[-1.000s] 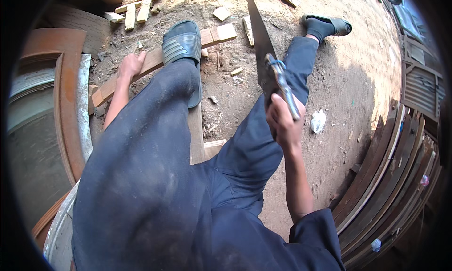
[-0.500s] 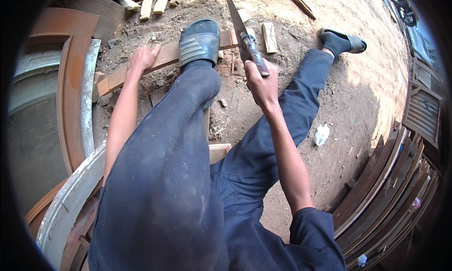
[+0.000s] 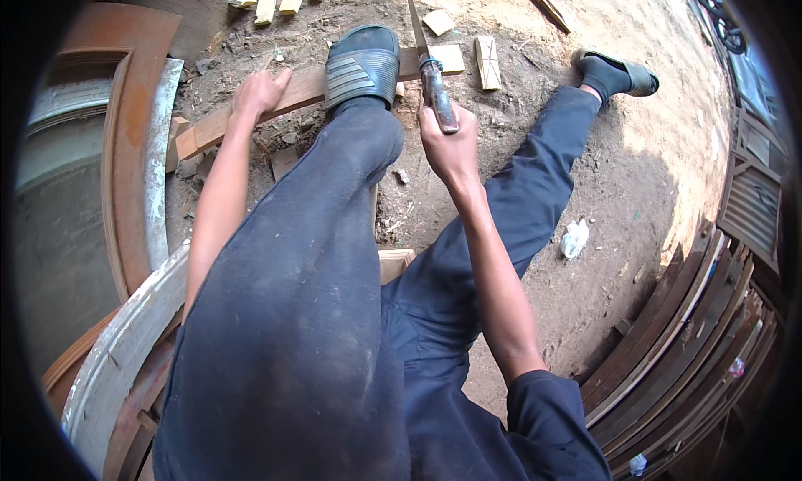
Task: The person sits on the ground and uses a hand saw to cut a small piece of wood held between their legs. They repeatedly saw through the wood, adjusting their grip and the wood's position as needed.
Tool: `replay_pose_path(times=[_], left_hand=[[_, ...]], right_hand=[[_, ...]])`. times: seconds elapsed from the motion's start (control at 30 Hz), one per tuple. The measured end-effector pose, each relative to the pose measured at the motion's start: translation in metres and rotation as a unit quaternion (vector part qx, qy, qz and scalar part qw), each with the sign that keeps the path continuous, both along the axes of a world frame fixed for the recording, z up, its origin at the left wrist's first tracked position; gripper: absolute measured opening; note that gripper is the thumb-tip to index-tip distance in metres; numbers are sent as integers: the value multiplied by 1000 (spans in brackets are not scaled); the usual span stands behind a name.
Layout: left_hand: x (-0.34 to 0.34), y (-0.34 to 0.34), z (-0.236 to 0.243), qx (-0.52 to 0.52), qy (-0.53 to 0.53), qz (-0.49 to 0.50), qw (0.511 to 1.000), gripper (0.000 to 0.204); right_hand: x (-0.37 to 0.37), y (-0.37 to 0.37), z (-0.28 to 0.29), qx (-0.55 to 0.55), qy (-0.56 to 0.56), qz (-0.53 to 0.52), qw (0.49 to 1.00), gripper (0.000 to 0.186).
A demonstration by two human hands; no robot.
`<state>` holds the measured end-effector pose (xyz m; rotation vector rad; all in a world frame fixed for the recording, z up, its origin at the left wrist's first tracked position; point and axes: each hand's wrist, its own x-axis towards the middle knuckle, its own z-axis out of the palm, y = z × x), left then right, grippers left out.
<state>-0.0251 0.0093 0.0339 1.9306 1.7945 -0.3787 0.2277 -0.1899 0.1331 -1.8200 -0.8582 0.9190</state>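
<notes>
Since half a second ago, the right hand and the saw have been shifting a little to the left, and now the blade is standing closer to the slipper. We are seeing the blade almost edge-on, as a thin, dark strip of metal, narrowing toward its far end. It is crossing the wooden bar between the slipper and the bar's paler end; whether its teeth are touching the wood, we are not able to tell.

The right hand is closing firmly around the saw's handle, which is looking worn and patchy, with a blue-green binding where it is meeting the blade. The left hand is clamping on the bar, on the left of the slipper, its fingers curling toward the far side and their tips hiding from us.

The bar is straight, square-edged and reddish brown, and it is lying aslant under the slipper, whose dark, ridged band is carrying lighter slanting stripes. Beyond the saw, a flat pale block is showing thin crossing lines. Rough, dusty earth is spreading around, and a crumpled white scrap is lying on it. At the left, we are noticing a smooth brown wooden frame; at the right, long dark planks are lying side by side.
</notes>
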Motion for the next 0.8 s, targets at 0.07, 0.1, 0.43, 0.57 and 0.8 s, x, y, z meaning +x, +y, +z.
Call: replay_pose_path(times=[0.07, 0.1, 0.43, 0.57, 0.8], left_hand=[[3, 0, 1, -2, 7, -1, 1000, 62], [3, 0, 1, 5, 11, -9, 1000, 62], [-2, -1, -1, 33, 21, -20, 999, 63], [0, -2, -2, 18, 4, -21, 1000, 63], [0, -9, 0, 68, 0, -16, 998, 61]], right_hand=[[3, 1, -2, 7, 5, -4, 1000, 24], [5, 1, -3, 11, 7, -7, 1000, 24], [-24, -248, 127, -191, 15, -37, 981, 16], [-27, -278, 174, -271, 156, -145, 939, 16], [18, -211, 122, -41, 13, -1, 999, 15]])
